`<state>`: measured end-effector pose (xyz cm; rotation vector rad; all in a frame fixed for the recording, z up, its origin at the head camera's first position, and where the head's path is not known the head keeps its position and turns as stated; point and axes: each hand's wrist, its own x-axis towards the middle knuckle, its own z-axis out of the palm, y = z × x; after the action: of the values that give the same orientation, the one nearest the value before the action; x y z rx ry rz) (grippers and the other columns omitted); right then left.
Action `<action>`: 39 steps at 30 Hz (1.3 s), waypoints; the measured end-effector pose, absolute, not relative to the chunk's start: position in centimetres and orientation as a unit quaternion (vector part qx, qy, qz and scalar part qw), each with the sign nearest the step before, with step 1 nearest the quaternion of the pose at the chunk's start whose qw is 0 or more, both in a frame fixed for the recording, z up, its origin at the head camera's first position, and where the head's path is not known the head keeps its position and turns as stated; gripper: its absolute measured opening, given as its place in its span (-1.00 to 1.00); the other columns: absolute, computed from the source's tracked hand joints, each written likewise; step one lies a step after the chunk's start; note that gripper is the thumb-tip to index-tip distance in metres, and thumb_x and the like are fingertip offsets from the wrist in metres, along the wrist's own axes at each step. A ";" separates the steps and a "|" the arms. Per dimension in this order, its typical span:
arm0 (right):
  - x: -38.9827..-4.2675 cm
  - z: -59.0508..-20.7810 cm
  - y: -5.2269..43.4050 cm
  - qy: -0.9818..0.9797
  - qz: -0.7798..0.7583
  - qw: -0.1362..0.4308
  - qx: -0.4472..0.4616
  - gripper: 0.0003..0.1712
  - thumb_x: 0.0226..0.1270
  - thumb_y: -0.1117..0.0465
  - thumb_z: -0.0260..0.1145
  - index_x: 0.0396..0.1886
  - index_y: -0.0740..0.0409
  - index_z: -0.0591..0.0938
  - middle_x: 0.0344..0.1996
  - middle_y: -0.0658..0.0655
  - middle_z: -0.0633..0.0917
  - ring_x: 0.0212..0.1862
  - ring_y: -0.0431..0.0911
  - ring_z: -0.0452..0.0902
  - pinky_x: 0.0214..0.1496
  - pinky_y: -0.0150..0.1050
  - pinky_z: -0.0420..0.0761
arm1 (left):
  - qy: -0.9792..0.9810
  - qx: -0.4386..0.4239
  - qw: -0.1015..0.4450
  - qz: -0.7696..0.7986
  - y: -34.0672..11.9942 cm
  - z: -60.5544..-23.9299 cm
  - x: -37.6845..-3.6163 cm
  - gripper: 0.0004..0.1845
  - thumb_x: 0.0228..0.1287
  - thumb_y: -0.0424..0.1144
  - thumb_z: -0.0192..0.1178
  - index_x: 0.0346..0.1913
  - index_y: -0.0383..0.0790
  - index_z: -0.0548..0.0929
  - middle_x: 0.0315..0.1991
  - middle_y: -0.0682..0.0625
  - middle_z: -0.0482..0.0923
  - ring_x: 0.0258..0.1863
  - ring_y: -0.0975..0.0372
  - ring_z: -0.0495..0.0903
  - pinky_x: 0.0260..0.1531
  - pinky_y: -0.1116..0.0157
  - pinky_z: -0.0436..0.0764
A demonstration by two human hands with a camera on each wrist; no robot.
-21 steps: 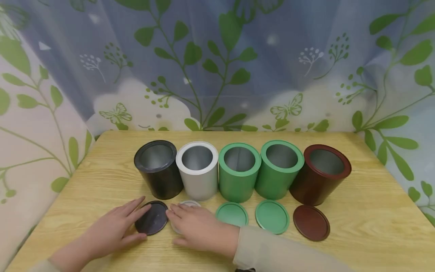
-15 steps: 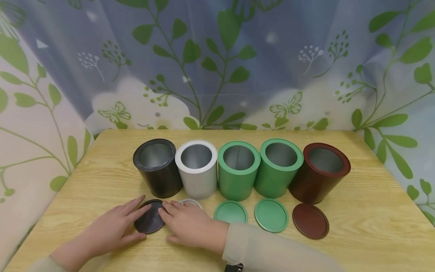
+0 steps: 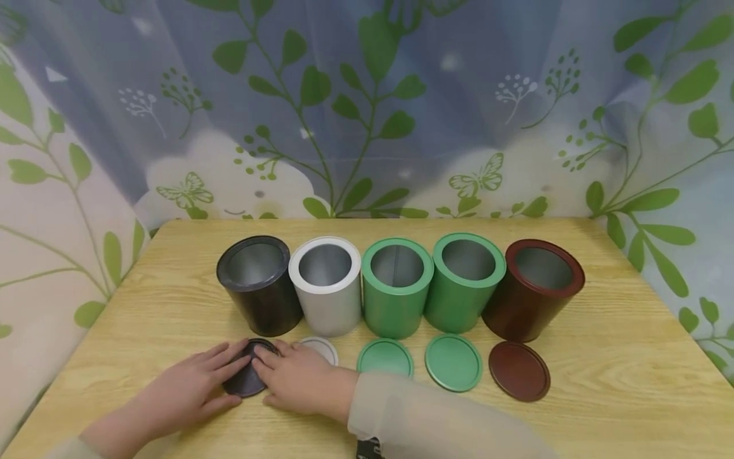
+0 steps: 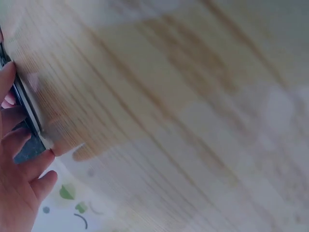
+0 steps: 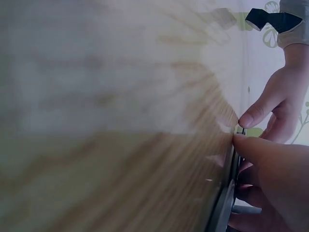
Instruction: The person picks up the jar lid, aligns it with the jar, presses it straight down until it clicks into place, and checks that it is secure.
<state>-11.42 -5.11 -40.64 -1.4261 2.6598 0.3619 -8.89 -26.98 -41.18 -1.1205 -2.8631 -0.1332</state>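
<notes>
- Lying flat at the near left of the tabletop, just in front of the black tin: one black lid, a round dark disc with a thin raised rim, matte in finish.
- Left hand: fingers laid over the black lid's left edge, thumb on its near side; grip closed on the lid.
- Right hand: fingertips on the lid's right edge, grip likewise on the lid; a pale, sheer sleeve covers the forearm.
- Row of five open cylindrical tins, sides touching, bare grey metal inside: black tin, white tin, two green tins, maroon tin tilted slightly outward.
- Loose lids in front of them: white lid, partly hidden by the right hand; two green lids; maroon lid.
- Tabletop: pale wood-grain, smooth.
- Backdrop: a curtain printed with green leaves and butterflies.
- Head view alone shows the tins, the spare lids and both hands together.
- Left wrist view, blurred: the lid edge-on as a thin dark strip between fingers, with the wood grain close up.
- Right wrist view, blurred: the same thin edge under the near fingertips, and the other hand at the far side.
</notes>
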 end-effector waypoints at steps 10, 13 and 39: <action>-11.2 -39.9 -5.2 0.878 0.097 0.062 -0.465 -0.39 0.44 -0.20 -0.10 0.39 -0.08 0.29 0.37 -0.08 0.26 0.34 -0.09 0.19 0.25 -0.31 0.31 | -0.893 -0.426 0.135 -0.053 -26.8 -42.0 -8.7 -0.51 0.18 -0.01 0.26 0.04 -0.31 0.63 0.07 -0.10 0.56 0.00 -0.07 0.54 -0.18 0.07 0.59; -11.4 -39.5 -4.9 0.881 0.079 0.057 -0.464 -0.39 0.46 -0.18 -0.13 0.39 -0.05 0.30 0.35 -0.05 0.29 0.32 -0.11 0.23 0.26 -0.35 0.29 | -0.891 -0.423 0.151 -0.064 -26.7 -41.9 -8.6 -0.54 0.23 0.00 0.22 0.04 -0.28 0.64 0.08 -0.07 0.55 0.03 -0.07 0.52 -0.17 0.08 0.59; -9.7 -34.7 -0.9 0.866 0.052 -0.128 -0.481 -0.43 0.48 -0.13 -0.10 0.27 0.09 0.46 0.25 0.09 0.44 0.28 -0.06 0.32 0.21 -0.31 0.38 | -0.882 -0.404 0.191 -0.151 -24.5 -36.6 -7.0 -0.50 0.39 0.06 -0.01 0.16 -0.24 0.56 0.16 -0.08 0.49 0.28 0.03 0.29 0.21 0.56 0.09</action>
<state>-9.66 -0.87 -34.72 -1.6482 2.9667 0.1770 -7.02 -24.55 -36.59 -1.1336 -2.4777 -0.4235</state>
